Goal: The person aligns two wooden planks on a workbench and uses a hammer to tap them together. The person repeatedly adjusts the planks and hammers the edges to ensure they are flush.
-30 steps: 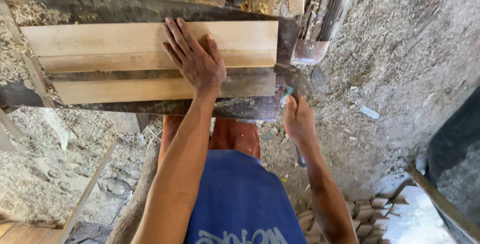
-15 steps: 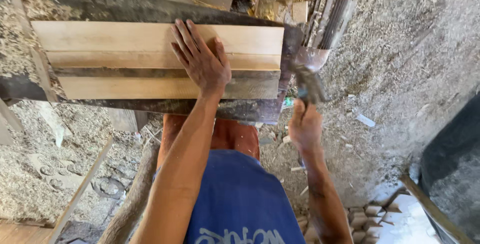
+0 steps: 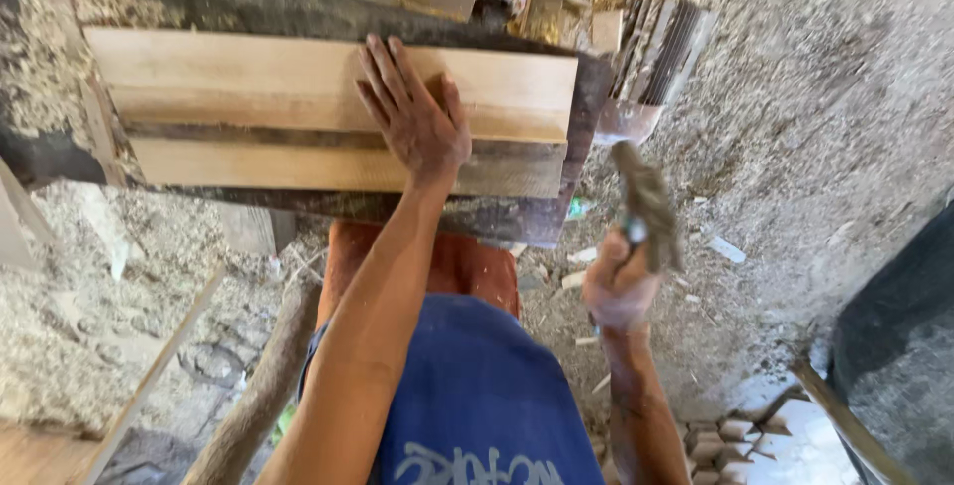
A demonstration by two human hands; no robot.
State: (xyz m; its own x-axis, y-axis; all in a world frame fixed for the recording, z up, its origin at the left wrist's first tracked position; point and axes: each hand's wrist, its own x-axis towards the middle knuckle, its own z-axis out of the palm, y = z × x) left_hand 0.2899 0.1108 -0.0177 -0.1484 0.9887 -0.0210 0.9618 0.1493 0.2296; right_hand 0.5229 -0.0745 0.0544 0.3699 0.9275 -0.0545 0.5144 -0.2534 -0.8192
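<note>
Now the hammer, gripped in the right hand, has risen from low beside the bench to its right edge. Left hand stays flat, fingers spread, on the pale planks. Sawdust lies around.

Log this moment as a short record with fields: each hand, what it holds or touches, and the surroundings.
left hand: flat, palm down, pressing on the pale rectangular wooden boards
right hand: fist closed on a blurred grey-brown tool, raised beside the bench, clear of the boards
support: dark worn wooden bench beneath the boards
ground: dirt floor strewn with sawdust
clothing: blue shirt
</note>
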